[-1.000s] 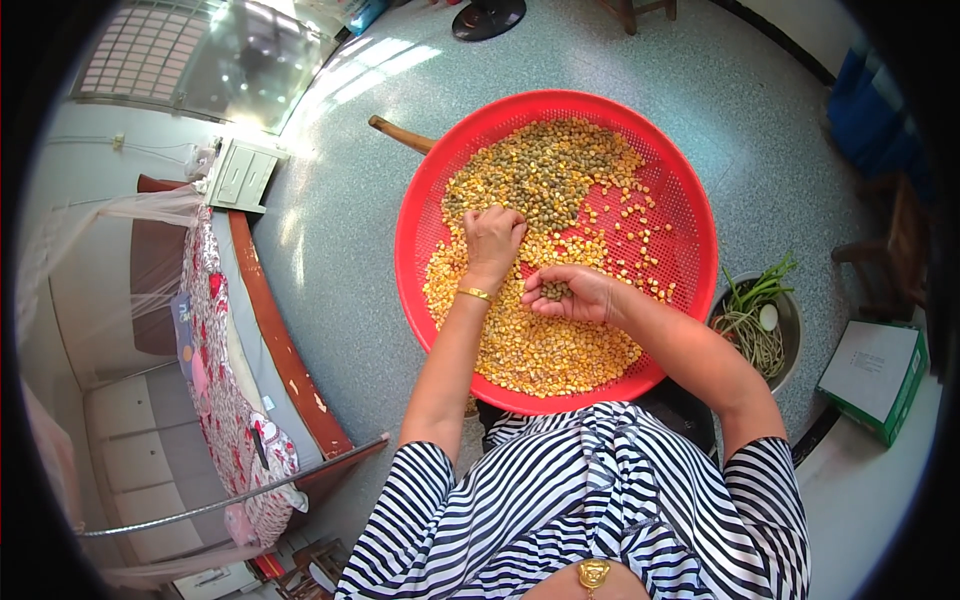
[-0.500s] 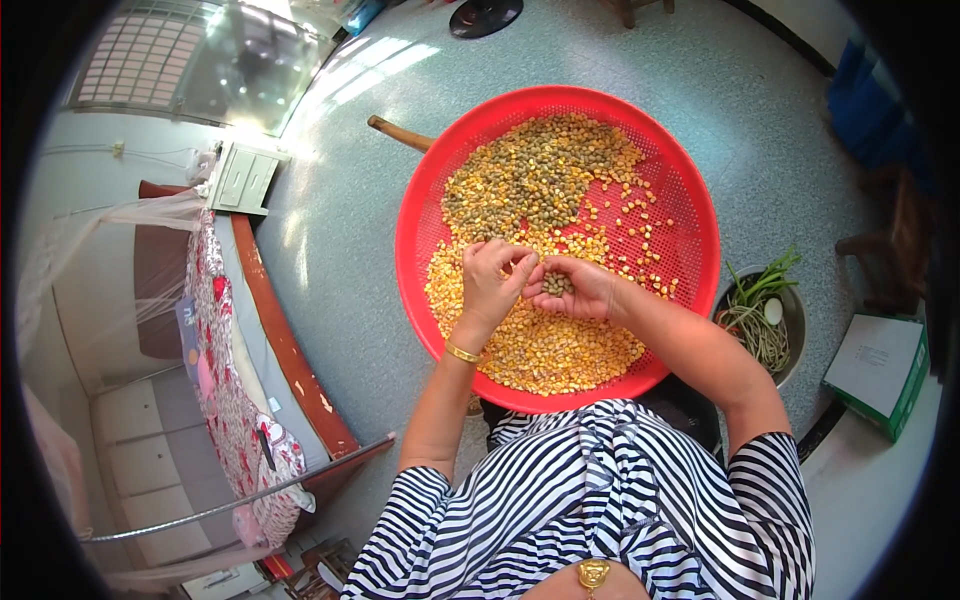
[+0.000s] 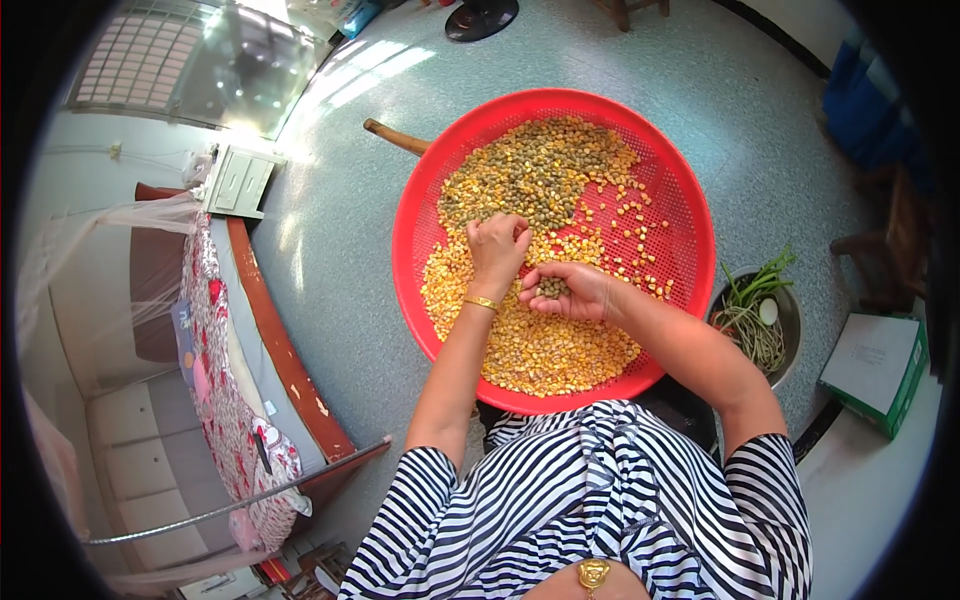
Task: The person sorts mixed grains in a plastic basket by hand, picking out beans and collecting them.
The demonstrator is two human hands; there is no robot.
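Note:
A wide red sieve tray with a perforated bottom lies in front of me. Yellow corn kernels cover its near half; towards the far side they mix with greenish-brown, bean-like seeds. My right hand is cupped palm up above the corn, its fingers curled around a small heap of greenish-brown seeds. Just left of it and farther out, my left hand reaches palm down to the edge of the mixed pile. Its fingers are bent together, and their tips are mostly hidden.
A wooden stick juts out beyond the tray's far left rim. To the right stand a metal basin of green vegetables and a green-and-white box. A bed is on the left, and a black round base stands far ahead.
My left hand has moved away from the right palm, outward to the mixed pile. The right hand stays cupped around its seeds. The view has shifted slightly.

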